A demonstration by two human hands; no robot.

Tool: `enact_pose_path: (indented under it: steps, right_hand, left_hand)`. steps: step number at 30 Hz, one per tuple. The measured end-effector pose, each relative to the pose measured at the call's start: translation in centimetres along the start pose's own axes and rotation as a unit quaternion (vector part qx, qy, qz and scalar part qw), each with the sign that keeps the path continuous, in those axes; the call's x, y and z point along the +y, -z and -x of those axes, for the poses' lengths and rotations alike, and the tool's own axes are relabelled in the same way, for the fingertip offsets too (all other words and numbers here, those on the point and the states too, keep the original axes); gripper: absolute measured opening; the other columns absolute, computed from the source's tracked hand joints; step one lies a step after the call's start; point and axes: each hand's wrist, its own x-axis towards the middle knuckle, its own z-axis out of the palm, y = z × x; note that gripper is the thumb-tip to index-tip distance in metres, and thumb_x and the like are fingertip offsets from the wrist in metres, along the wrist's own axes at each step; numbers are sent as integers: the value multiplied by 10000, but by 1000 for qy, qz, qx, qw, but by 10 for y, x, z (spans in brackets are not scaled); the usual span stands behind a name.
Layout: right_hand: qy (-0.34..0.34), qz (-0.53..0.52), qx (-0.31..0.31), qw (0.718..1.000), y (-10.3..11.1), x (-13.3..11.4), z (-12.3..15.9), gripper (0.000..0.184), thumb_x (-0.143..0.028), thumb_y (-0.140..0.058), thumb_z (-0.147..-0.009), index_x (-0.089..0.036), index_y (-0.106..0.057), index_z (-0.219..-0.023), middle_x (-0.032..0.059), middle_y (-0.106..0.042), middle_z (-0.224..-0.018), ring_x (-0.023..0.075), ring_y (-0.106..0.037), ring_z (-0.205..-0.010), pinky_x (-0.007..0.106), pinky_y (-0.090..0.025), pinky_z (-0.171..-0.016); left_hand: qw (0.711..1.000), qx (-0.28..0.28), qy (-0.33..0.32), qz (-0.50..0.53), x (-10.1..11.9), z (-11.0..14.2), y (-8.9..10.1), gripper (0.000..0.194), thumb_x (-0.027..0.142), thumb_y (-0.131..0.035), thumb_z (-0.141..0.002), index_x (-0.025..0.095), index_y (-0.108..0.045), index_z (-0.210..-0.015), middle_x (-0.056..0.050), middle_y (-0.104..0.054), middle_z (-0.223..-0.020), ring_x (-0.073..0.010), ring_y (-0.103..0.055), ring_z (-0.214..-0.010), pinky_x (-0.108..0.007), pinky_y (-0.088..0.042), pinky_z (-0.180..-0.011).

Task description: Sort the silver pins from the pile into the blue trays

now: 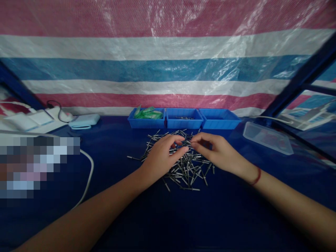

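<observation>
- Many thin silver metal rivets [183, 169] in a loose heap, directly under and around the fingers of both hands; a few strays at the edges.
- Left hand [157, 155]: over the heap's left side, thumb and index spread apart, gap facing the right hand.
- Right hand [216, 150]: over the heap's right side, thumb and index tips close together, a small metal piece at the tips; can't tell if pinched or just behind. Dark red cord bracelet [258, 176] on wrist.
- Dark blue smooth worktop [168, 220] under everything.
- Just beyond the fingers, three blue plastic open bins side by side: left bin [147, 123] with crumpled green plastic packaging [149, 113], middle bin [183, 124] with some rivets, right bin [222, 123].
- Right of the right fingers, well apart: translucent plastic flat tray [267, 138].
- Far left of the left fingers: pale blue rectangular case [84, 121], white cable [91, 166] nearer.
- Behind the bins: red, white and blue striped woven-plastic sheet [168, 70].
</observation>
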Motion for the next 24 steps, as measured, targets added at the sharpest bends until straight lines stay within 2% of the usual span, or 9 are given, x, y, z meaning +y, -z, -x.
enact_pose_path:
  steps: [2,4,9,15,19,24]
  right_hand:
    - [-25,-89,-6,996,-8,-5,3,198,-329,-485,-850,-175,-608,-827,20,-630,-761,123,-558,-670,265,-446,-596]
    - [-36,-136,-9,990,-14,-9,5,202,-347,-511,-837,-172,-612,-832,21,-633,-770,123,-561,-683,265,-456,-606]
    - [-46,-182,-7,982,-16,-14,8,195,-346,-535,-828,-174,-621,-862,24,-633,-798,126,-564,-723,271,-462,-648]
    - [-61,-212,-31,975,-15,-17,7,221,-363,-519,-834,-170,-626,-817,16,-619,-738,108,-539,-649,251,-448,-578]
    - [-51,-239,8,970,-16,-15,8,180,-340,-562,-805,-172,-625,-819,17,-624,-743,109,-556,-665,254,-469,-603]
    - [-44,-223,105,968,-20,-13,11,135,-307,-623,-757,-186,-612,-815,10,-612,-729,113,-564,-650,254,-481,-575]
  left_hand:
    - [1000,0,4,23,3,0,1,163,289,-568,-813,182,-581,-936,-22,-649,-865,-131,-603,-758,-285,-485,-697]
    - [999,1,7,35,6,0,2,131,284,-557,-819,179,-579,-895,-13,-647,-836,-120,-598,-728,-270,-480,-676]
    - [999,7,-10,41,8,1,2,112,279,-539,-832,178,-574,-864,0,-635,-786,-110,-586,-704,-253,-469,-660]
    - [998,24,-33,45,12,2,2,91,246,-532,-837,181,-576,-883,-1,-631,-801,-108,-582,-717,-251,-465,-673]
    - [998,32,-37,28,13,2,3,83,214,-519,-837,183,-578,-886,-14,-634,-825,-121,-584,-751,-272,-468,-703]
    - [999,35,-34,17,12,2,3,82,209,-524,-837,192,-580,-894,-16,-639,-855,-130,-584,-785,-286,-468,-730]
